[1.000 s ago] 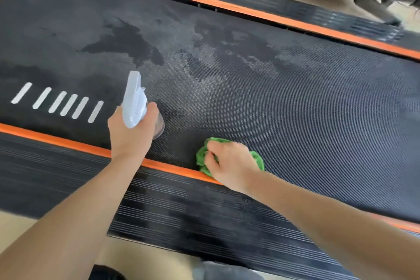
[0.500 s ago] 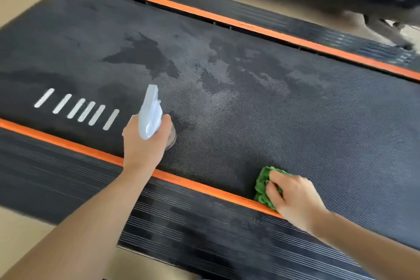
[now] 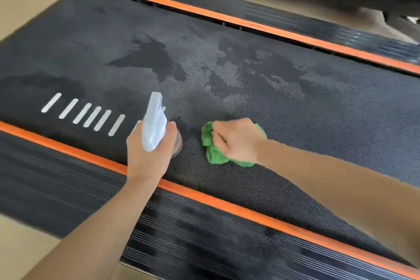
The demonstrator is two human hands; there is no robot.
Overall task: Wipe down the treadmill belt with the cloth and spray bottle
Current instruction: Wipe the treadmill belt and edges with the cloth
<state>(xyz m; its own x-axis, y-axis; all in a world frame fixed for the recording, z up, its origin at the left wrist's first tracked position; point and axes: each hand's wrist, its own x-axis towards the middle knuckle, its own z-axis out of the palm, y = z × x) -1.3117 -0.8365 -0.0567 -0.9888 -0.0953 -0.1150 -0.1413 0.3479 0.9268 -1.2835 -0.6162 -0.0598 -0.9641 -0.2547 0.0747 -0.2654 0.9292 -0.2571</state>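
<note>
At lower centre, the left hand [image 3: 148,154] grips the pale spray bottle [image 3: 154,124] upright over the treadmill belt [image 3: 295,120]. Just to its right, the right hand [image 3: 236,141] clutches the bunched green cloth [image 3: 214,154] and presses it on the belt.

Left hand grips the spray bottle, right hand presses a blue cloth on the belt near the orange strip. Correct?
Not quite: the cloth is green, not blue, as the head view shows. The rest holds: the left hand grips the spray bottle, and the right hand presses the cloth on the belt near the orange strip.
</note>
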